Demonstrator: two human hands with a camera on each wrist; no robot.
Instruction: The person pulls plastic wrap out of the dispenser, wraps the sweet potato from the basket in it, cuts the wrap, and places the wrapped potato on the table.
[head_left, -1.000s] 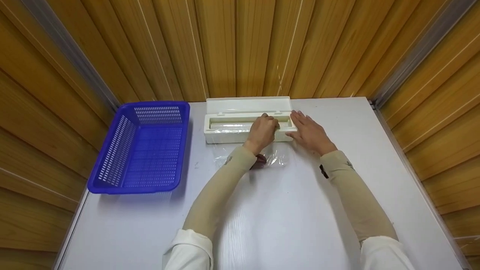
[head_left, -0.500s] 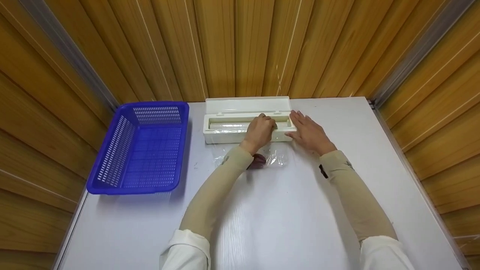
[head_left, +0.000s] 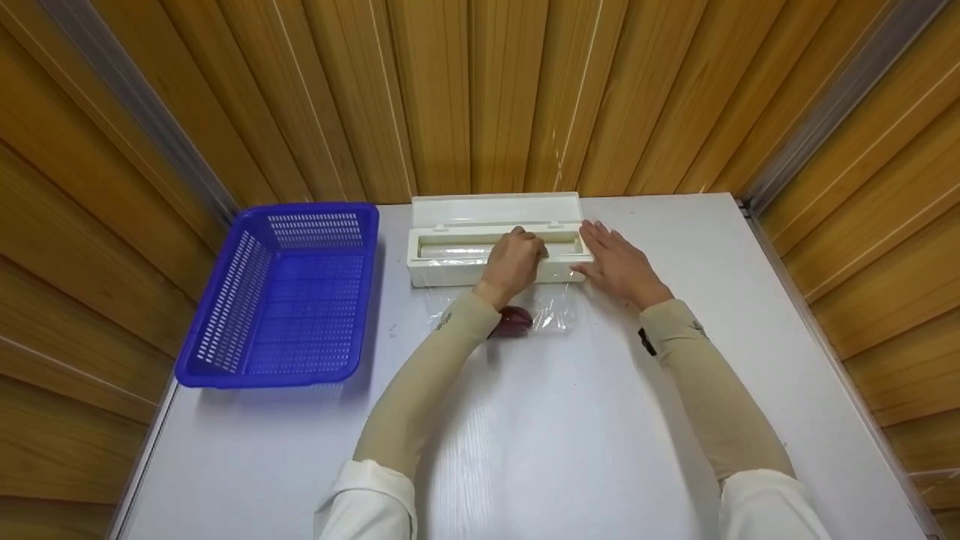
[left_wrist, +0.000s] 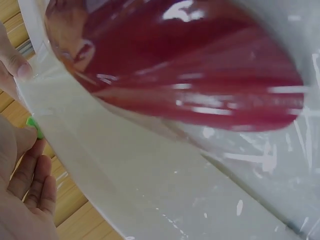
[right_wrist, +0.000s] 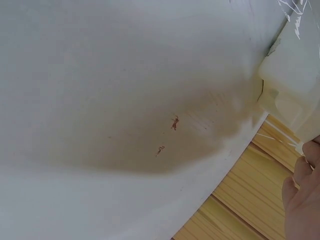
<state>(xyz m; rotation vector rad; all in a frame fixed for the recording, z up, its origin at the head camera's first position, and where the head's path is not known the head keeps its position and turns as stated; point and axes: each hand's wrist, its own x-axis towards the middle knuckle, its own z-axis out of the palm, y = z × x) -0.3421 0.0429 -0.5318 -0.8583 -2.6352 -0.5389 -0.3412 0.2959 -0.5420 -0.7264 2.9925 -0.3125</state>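
Observation:
A white cling film dispenser [head_left: 480, 274] lies at the back of the table with its lid [head_left: 495, 210] raised. Clear film [head_left: 555, 311] runs from it over the front and onto the table. Under the film lies a smooth dark red thing [left_wrist: 190, 70], rounded at one end, partly behind my left wrist in the head view. My left hand [head_left: 514, 259] pinches a small green slider cutter [left_wrist: 34, 127] at the dispenser's edge. My right hand [head_left: 619, 262] rests on the dispenser's right end, fingers extended, thumb at the front corner.
A blue plastic basket [head_left: 367, 300] with slotted walls stands to the left of the dispenser. Wood-patterned panels [head_left: 495, 97] rise behind and on both sides of the white table [head_left: 570, 435].
My left hand has slid a little to the left along the dispenser, and more of the dark red thing shows. The right hand has stayed in place.

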